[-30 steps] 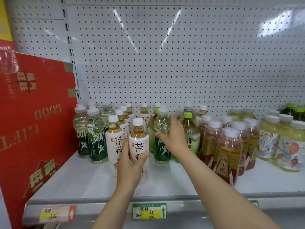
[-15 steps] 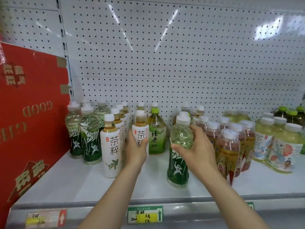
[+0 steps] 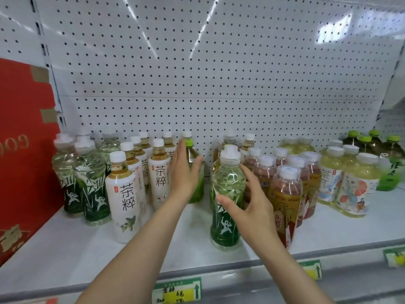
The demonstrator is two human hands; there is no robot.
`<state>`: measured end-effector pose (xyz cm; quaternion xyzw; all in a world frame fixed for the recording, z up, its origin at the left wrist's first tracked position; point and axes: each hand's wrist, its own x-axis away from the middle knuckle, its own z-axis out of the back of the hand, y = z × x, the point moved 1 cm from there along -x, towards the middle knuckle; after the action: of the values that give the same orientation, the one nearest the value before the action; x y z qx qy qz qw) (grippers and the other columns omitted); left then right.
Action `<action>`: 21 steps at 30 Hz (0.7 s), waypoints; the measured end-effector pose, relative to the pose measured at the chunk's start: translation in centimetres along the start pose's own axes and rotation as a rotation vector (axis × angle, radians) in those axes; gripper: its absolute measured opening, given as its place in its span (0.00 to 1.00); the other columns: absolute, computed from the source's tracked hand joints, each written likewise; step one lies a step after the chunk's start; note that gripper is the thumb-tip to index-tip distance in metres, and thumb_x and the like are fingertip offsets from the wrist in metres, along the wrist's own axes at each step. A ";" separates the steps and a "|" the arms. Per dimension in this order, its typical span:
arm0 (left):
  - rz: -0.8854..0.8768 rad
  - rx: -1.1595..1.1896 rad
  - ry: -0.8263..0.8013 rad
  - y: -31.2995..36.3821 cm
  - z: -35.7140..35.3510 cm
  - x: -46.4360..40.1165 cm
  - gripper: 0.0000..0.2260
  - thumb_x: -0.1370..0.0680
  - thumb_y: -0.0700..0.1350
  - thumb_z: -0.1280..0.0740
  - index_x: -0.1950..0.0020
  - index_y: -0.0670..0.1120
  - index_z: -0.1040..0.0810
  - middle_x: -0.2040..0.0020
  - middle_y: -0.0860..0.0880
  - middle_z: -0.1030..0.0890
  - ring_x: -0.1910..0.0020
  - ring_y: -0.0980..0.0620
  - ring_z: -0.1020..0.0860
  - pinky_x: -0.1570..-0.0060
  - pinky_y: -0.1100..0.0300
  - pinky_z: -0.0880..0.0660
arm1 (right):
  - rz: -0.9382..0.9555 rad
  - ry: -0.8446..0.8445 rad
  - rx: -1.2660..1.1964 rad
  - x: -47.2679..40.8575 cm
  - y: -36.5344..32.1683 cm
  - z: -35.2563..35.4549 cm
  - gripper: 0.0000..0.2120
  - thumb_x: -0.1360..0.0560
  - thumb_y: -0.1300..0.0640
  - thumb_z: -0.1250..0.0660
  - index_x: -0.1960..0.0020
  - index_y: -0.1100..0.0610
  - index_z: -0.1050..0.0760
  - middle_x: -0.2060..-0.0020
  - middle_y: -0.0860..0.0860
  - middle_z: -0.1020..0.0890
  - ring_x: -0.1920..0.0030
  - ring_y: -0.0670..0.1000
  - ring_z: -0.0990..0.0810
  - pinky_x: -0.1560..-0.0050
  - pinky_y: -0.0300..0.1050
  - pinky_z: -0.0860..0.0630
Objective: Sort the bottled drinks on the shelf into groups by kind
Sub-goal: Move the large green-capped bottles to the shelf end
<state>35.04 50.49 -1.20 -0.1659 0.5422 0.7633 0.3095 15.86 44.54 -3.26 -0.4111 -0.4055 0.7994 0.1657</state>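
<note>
A clear bottle with a green bamboo label [image 3: 228, 187] stands alone near the shelf's front middle. My right hand [image 3: 252, 207] is loosened around its right side, fingers spread, thumb across the label. My left hand [image 3: 184, 174] is stretched out flat against a green-capped green tea bottle [image 3: 192, 153] further back, partly hiding it. Three more bamboo-label bottles [image 3: 92, 183] stand at the left, and white-label tea bottles [image 3: 125, 194] stand in rows beside them.
Amber bottles with white caps [image 3: 285, 194] crowd just right of my right hand. Pale yellow bottles [image 3: 352, 183] and dark green-capped ones [image 3: 372, 143] fill the far right. A red carton [image 3: 22, 150] bounds the left end. The white shelf [image 3: 175, 244] has price tags [image 3: 177, 290] on its front rail.
My right hand set the bamboo-label bottle down at the shelf front and loosened its grip. My left hand let go of the white-label bottle and moved right to the green-capped bottle.
</note>
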 end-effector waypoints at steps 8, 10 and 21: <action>0.133 -0.079 -0.104 0.1 -1.6 -5.8 0.22 0.16 0.51 0.40 0.21 0.49 0.36 0.24 0.42 0.32 0.25 0.41 0.33 0.30 0.48 0.33 | -0.146 0.000 -0.107 0.1 2.4 -0.8 0.35 0.32 0.36 0.26 0.29 0.42 0.31 0.38 0.39 0.21 0.37 0.42 0.23 0.35 0.53 0.23; 0.111 -0.060 -0.031 0.6 -0.9 -4.9 0.15 0.16 0.47 0.39 0.28 0.51 0.27 0.32 0.46 0.24 0.35 0.45 0.24 0.42 0.53 0.28 | -0.151 -0.003 -0.117 0.0 2.5 -0.9 0.37 0.35 0.32 0.28 0.29 0.41 0.31 0.38 0.39 0.21 0.37 0.42 0.23 0.35 0.53 0.23; -0.008 0.189 -0.039 3.2 6.3 3.1 0.14 0.23 0.44 0.28 0.40 0.59 0.20 0.52 0.58 0.17 0.51 0.61 0.18 0.49 0.61 0.21 | -0.220 -0.008 -0.239 0.7 2.5 -1.2 0.44 0.39 0.28 0.26 0.27 0.41 0.32 0.34 0.40 0.22 0.33 0.46 0.24 0.32 0.57 0.25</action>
<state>31.19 56.57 1.57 -0.1232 0.6052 0.7106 0.3371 16.55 43.99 -5.98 -0.3777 -0.5410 0.7242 0.2004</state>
